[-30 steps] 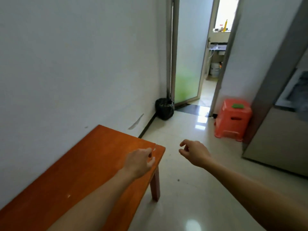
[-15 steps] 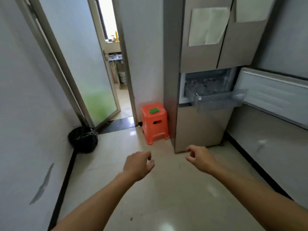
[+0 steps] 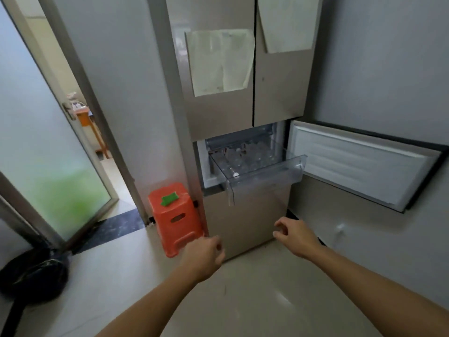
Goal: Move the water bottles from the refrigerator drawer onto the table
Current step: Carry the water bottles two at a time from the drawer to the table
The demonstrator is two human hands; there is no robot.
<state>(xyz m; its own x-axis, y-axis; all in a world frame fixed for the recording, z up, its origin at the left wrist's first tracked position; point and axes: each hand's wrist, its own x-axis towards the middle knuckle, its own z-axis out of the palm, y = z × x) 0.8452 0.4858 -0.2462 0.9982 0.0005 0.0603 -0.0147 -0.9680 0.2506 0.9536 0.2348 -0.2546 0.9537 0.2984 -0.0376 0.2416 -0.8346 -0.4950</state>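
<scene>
Drawer (image 3: pixel 264 173) contents blurred behind clear plastic, bin bag (image 3: pixel 34 276) cut off left

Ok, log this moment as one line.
left hand: empty, open | right hand: empty, open | refrigerator drawer: pulled out | water bottles: inside drawer
</scene>
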